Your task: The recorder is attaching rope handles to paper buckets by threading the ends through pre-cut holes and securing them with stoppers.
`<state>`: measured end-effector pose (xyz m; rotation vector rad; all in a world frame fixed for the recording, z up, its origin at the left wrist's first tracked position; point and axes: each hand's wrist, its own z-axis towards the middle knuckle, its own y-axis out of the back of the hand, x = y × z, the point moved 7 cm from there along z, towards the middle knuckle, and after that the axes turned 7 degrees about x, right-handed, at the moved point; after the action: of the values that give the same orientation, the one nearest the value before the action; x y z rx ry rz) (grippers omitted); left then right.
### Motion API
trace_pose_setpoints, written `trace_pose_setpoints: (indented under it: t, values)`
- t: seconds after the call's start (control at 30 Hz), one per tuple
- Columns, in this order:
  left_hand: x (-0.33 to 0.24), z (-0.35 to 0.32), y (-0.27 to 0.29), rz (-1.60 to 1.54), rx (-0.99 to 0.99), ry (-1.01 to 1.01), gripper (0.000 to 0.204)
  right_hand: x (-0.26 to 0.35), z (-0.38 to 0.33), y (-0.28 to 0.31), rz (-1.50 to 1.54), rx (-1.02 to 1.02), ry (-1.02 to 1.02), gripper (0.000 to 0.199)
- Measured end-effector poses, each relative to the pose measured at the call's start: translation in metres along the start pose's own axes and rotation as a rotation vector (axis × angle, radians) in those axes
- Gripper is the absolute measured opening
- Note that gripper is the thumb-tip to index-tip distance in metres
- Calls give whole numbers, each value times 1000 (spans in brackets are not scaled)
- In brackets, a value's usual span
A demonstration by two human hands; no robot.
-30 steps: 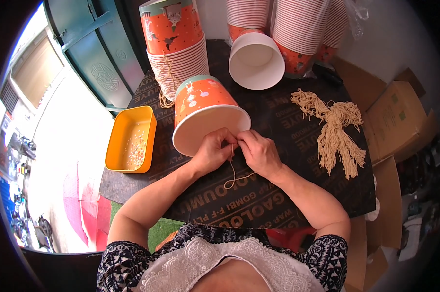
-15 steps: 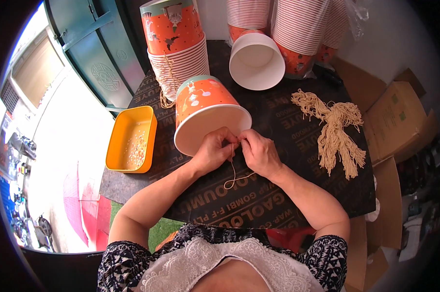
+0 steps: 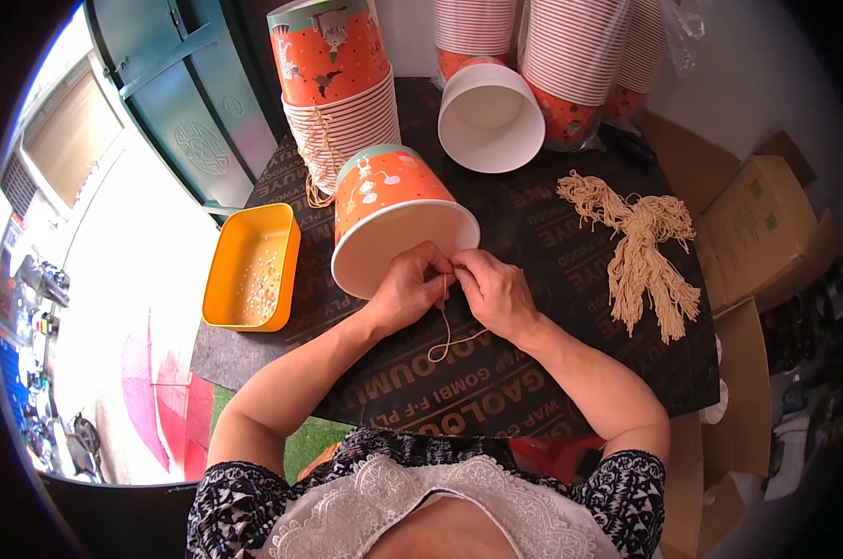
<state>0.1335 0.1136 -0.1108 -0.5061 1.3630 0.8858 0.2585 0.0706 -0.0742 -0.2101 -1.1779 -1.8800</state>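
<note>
Little has been moved since the earlier frames: both hands are kept at the rim of the orange paper bucket (image 3: pixel 394 219), and only the loop of beige string (image 3: pixel 447 335) hanging below them is seen slightly reshaped. The bucket is laid on its side near the middle of the counter (image 3: pixel 533 373), its white open mouth turned toward the person. The left hand (image 3: pixel 407 289) is pressed against the lower rim, its fingers closed narrowly on the string; the right hand (image 3: pixel 496 293) is set just beside it, its fingers pinched on the same string. A bundle of cut strings (image 3: pixel 640 252) is spread toward the right edge. An orange tray (image 3: pixel 254 270) is placed at the left edge, and stacked buckets (image 3: pixel 338 93) are ranged along the far edge.
</note>
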Motion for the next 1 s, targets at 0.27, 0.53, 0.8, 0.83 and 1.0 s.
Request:
trace_pose_setpoints:
  t: [0.27, 0.53, 0.8, 0.83, 1.0]
  values:
    - [-4, 0, -1, 26, 10, 1, 5, -2, -2, -1, -17, -18, 3, 8]
    - [-8, 3, 4, -115, -7, 135, 7, -2, -2, -4, -38, 32, 32, 6]
    - [-7, 4, 9, -163, 17, 157, 6, 3, -1, -4, -21, 41, 103, 5]
    - [-6, 4, 10, -163, 25, 163, 6, 6, -1, -5, -41, 65, 123, 5]
    - [-3, 3, 8, -182, -29, 150, 6, 0, 0, 6, -108, -92, -19, 8]
